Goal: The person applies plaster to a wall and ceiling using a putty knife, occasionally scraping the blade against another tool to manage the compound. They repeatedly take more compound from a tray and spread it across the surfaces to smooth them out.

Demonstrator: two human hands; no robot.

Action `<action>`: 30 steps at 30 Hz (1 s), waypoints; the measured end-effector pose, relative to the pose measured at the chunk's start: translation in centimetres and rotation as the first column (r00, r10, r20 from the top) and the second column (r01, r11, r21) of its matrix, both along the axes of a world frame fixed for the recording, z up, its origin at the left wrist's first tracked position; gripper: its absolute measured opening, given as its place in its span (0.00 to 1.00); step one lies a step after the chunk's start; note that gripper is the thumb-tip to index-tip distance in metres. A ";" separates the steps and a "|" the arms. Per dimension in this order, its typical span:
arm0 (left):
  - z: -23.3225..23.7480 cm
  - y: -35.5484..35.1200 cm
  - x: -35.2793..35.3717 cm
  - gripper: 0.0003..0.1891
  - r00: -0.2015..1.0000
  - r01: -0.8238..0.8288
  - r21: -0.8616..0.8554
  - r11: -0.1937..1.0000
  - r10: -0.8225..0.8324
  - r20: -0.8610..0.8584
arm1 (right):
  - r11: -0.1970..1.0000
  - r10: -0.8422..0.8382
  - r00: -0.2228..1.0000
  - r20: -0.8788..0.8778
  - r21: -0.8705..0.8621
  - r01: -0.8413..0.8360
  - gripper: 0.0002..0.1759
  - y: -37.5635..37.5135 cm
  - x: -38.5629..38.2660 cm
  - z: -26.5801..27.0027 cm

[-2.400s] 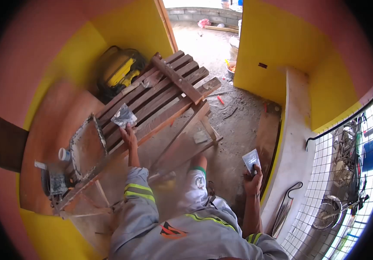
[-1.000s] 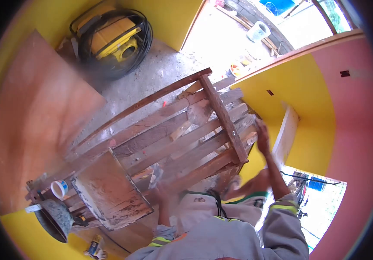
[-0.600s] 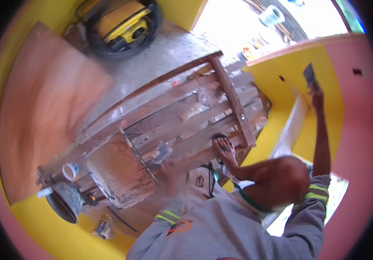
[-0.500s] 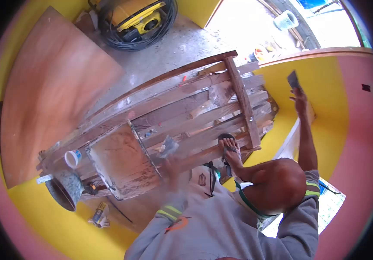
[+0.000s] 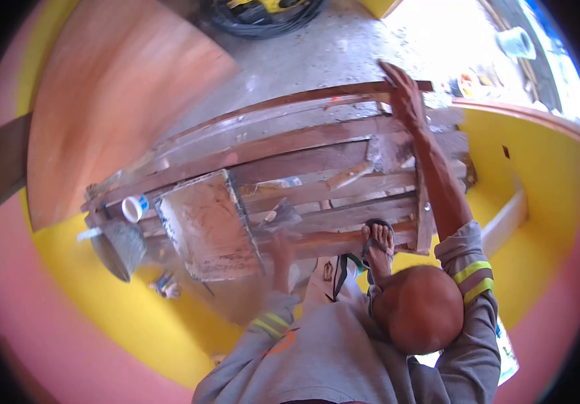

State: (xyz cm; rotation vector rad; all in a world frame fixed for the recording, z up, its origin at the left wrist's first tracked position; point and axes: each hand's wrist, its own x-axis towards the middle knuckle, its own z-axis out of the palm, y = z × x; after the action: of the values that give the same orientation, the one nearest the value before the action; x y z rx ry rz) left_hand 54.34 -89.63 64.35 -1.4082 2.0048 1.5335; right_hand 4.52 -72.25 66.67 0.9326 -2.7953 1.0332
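Observation:
My left hand (image 5: pixel 280 250) is smeared by motion over the near plank edge, beside the board with putty on it (image 5: pixel 206 229). Just ahead of it, over the planks, shows a grey putty-knife blade (image 5: pixel 286 213); I cannot tell whether the hand grips it. My right arm reaches forward, and my right hand (image 5: pixel 405 97) overlaps the far end of the wooden platform (image 5: pixel 303 138). Its fingers point up and left past the rail, seen nearly edge-on. The putty knife it carried a moment earlier is hidden in this view.
A white tub (image 5: pixel 135 209) and a grey bucket (image 5: pixel 120 249) are at the platform's left end. My sandalled foot (image 5: pixel 378 241) rests on the near planks. A large wooden sheet (image 5: pixel 115 101) leans at left, with coiled black hose (image 5: pixel 263 27) behind. A yellow wall (image 5: pixel 532 155) borders the right.
My right hand has swung left from beside the yellow wall to over the platform's far rail; its putty knife no longer shows. My left hand stays blurred near the board. The camera view has shifted.

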 end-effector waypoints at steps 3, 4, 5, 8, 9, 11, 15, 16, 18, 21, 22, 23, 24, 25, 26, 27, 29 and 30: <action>2.4 0.6 -1.4 0.19 0.980 0.140 -0.202 0.969 -0.107 0.167 | 0.989 -0.146 0.976 0.163 0.034 0.143 0.27 0.4 -0.3 -1.3; 0.7 0.9 0.0 0.18 0.982 0.072 -0.206 0.976 -0.033 0.188 | 0.987 -0.147 0.970 0.193 -0.039 0.157 0.25 0.5 -0.3 -1.9; -0.4 1.1 0.3 0.18 0.980 0.004 -0.208 0.978 0.038 0.197 | 0.981 -0.190 0.933 0.306 0.021 0.194 0.24 0.8 -0.4 -1.8; 0.1 1.9 -0.9 0.27 0.994 -0.062 -0.391 0.918 0.094 0.062 | 0.986 -0.142 0.949 0.282 -0.040 0.159 0.22 1.4 -0.8 -2.8; 0.0 2.0 -1.4 0.26 0.998 -0.056 -0.438 0.897 0.067 0.010 | 0.984 -0.125 0.955 0.270 -0.087 0.154 0.21 1.4 -1.3 -2.9; -1.4 2.6 0.1 0.26 0.999 -0.042 -0.497 0.867 0.023 -0.044 | 0.983 -0.104 0.953 0.283 -0.115 0.142 0.21 1.7 -1.3 -3.0; -2.3 2.0 1.1 0.24 1.000 0.012 -0.437 0.899 -0.015 -0.004 | 0.989 0.005 0.990 0.142 -0.148 0.016 0.24 2.1 -1.4 -3.6; -1.7 1.8 0.0 0.22 1.000 -0.014 -0.396 0.918 0.018 0.006 | 0.987 0.027 0.992 0.121 -0.160 -0.007 0.24 1.8 -1.5 -3.4; -0.3 2.3 -1.7 0.18 0.969 -0.233 -0.195 0.953 0.243 0.031 | 0.998 0.059 0.997 0.039 0.003 -0.060 0.26 2.1 -1.4 -3.3; 0.8 1.7 -3.3 0.16 0.950 -0.312 -0.059 0.948 0.313 0.019 | 0.991 0.126 0.990 -0.057 0.048 -0.123 0.24 1.8 -1.4 -3.6; 0.3 1.0 -2.9 0.17 1.000 -0.006 -0.251 0.968 0.001 -0.019 | 0.989 0.145 0.987 -0.072 0.045 -0.142 0.25 1.9 -1.5 -3.4; 0.7 1.0 -1.8 0.18 0.966 0.237 -0.448 0.862 -0.260 0.010 | 0.979 0.198 0.973 -0.118 0.064 -0.191 0.27 1.6 -1.5 -3.6; 1.4 0.0 -2.1 0.19 0.964 0.248 -0.449 0.858 -0.264 0.027 | 0.983 0.176 0.983 -0.043 0.062 -0.174 0.28 1.8 -1.6 -3.8; 2.9 -1.3 -2.7 0.22 0.963 0.258 -0.449 0.855 -0.267 0.045 | 0.980 0.195 0.980 -0.040 0.049 -0.193 0.26 1.9 -1.8 -4.0; 5.5 -2.9 -3.1 0.24 0.945 0.303 -0.522 0.797 -0.321 0.059 | 0.976 0.214 0.976 -0.037 0.036 -0.213 0.25 2.2 -2.3 -4.7; 8.3 -4.5 -3.7 0.26 0.926 0.341 -0.593 0.729 -0.368 0.079 | 0.980 0.198 0.980 0.031 -0.017 -0.198 0.25 3.2 -3.0 -7.4; 16.1 -8.0 -4.9 0.22 0.930 0.295 -0.743 0.601 -0.358 0.079 | 0.987 0.075 0.953 0.295 -0.155 -0.030 0.25 3.6 -5.1 -12.6; 20.5 -8.5 -5.5 0.19 0.968 0.186 -0.761 0.622 -0.250 0.032 | 0.994 0.094 0.928 0.361 -0.084 -0.068 0.26 3.3 -7.0 -13.0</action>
State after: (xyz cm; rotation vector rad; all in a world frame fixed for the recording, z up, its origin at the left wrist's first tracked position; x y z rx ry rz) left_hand 48.79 -98.12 84.82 -1.2467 2.9321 0.6163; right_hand -2.47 -68.98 53.64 0.9408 -3.0036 1.4446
